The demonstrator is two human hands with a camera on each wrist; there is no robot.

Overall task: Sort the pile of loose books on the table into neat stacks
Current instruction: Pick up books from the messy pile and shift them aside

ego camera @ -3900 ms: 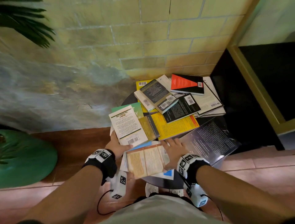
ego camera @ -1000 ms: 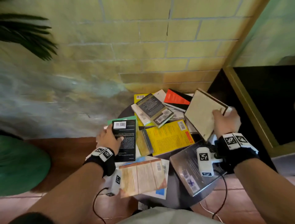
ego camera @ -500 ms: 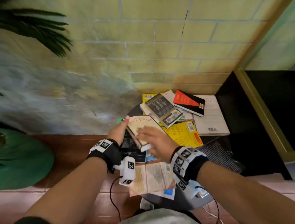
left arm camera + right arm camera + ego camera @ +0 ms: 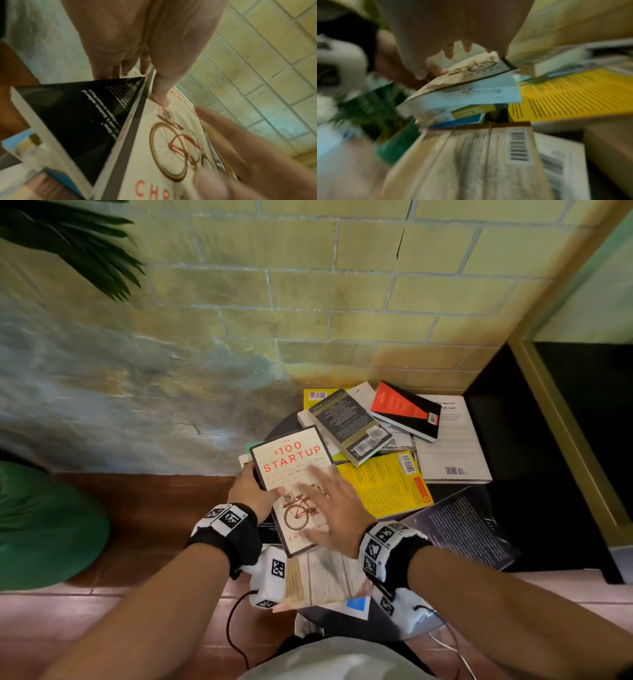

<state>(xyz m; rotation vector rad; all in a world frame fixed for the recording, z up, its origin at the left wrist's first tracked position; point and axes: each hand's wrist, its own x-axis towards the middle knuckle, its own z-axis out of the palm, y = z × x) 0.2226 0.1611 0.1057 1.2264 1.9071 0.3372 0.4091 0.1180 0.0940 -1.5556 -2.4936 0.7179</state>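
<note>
A cream book with a red title and a bicycle (image 4: 291, 474) lies face up on a black book (image 4: 77, 115) at the pile's near left. My left hand (image 4: 253, 489) grips the cream book's left edge, thumb (image 4: 160, 94) on the cover and fingers below. My right hand (image 4: 325, 501) hovers flat over the cover with fingers spread and blurred. Touch cannot be told. In the right wrist view, the cream book (image 4: 471, 71) sits under that palm, above a tan book (image 4: 471, 155).
Loose books cover a small round dark table (image 4: 342, 621): a tan one (image 4: 325, 577), a yellow one (image 4: 383, 484), a grey-gold one (image 4: 349, 422), a red-black one (image 4: 404, 409), a big white one (image 4: 452, 446), a dark glossy one (image 4: 462, 529). A brick wall stands behind, a dark cabinet (image 4: 548, 440) at the right.
My right hand carried the cream book from the far right to the near left and let go of it. The book now lies cover up on the black book, held by my left hand.
</note>
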